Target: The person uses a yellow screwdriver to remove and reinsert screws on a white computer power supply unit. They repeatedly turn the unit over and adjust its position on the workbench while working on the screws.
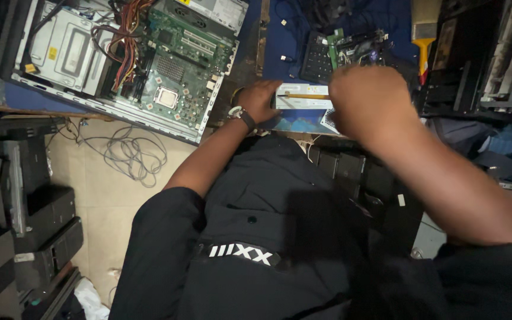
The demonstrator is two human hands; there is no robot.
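Dim, uneven light from above, deep shadows at the edges, motion-blurred right hand [367, 101].

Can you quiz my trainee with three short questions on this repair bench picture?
1. True or false: the open computer case lies to the left of both hands.
2. Which hand wears the wristwatch? A) left B) right C) neither
3. Fill in: the left hand rests on a flat ____ box, with the right hand over its other end.

Key
1. True; its circuit board shows inside.
2. A.
3. Metal. Whether either hand closes its grip on the box cannot be told.
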